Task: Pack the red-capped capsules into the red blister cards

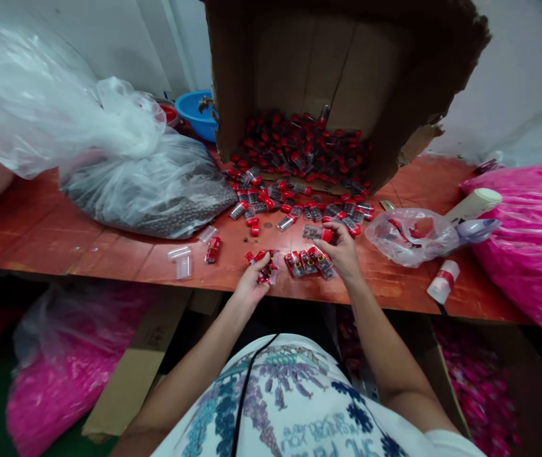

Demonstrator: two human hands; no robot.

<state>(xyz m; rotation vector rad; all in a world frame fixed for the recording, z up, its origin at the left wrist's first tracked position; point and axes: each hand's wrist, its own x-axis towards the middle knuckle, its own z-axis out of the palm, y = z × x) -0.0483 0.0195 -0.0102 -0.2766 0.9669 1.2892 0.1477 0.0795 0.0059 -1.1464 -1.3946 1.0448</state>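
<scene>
My right hand pinches a small clear tube with a red cap that has dark pellets inside. Just below it, several red and black labelled packets lie in a row at the table's front. My left hand grips a bunch of similar red printed packets near the table edge. Behind both hands, a loose pile of red-capped tubes spills out of a cardboard box lying on its side.
A clear bag of dark pellets slumps at the left by a blue basin. Empty clear tubes and a red-labelled tube lie left of my hands. Rightward are a small plastic bag, a white-and-red roll and a pink sack.
</scene>
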